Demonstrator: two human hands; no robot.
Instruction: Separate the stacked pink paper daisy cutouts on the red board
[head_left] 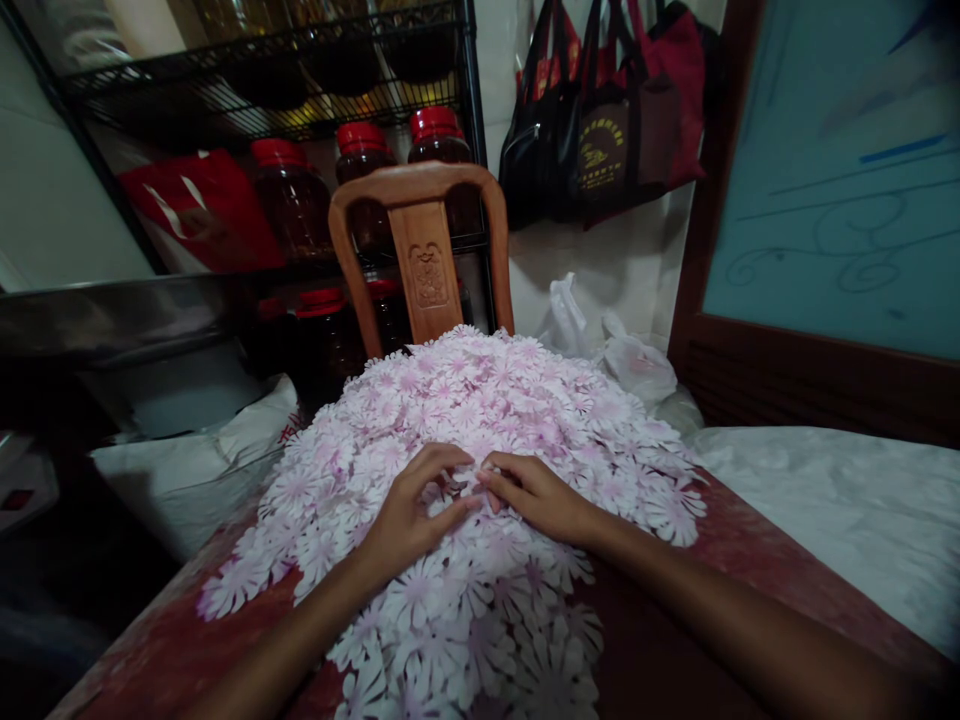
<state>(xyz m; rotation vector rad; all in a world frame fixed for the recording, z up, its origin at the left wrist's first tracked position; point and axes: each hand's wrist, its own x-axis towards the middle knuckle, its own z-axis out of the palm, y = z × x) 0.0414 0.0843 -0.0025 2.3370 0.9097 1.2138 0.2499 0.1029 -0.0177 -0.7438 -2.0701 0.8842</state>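
A large heap of white artificial flower pieces (480,385) with pink-purple centres covers the middle of the table. Over the heap, my left hand (420,505) curves its fingers with thumb and index apart, their tips close to my right fingertips. My right hand (529,490) pinches thumb against fingers on a small pale flower piece (486,468), which the fingers partly hide. Where that piece ends and the heap behind it begins is hard to make out. More flower pieces (416,595) lie under both wrists and down toward the near table edge.
The heap lies on a dark red table (739,530). Behind it stands a carved wooden chair (427,260), backed by a black wire rack (300,60) with red-lidded jars (292,195). White sacks (202,460) flank the left side; white sheeting (832,490) lies right. Bags (600,140) hang on the wall.
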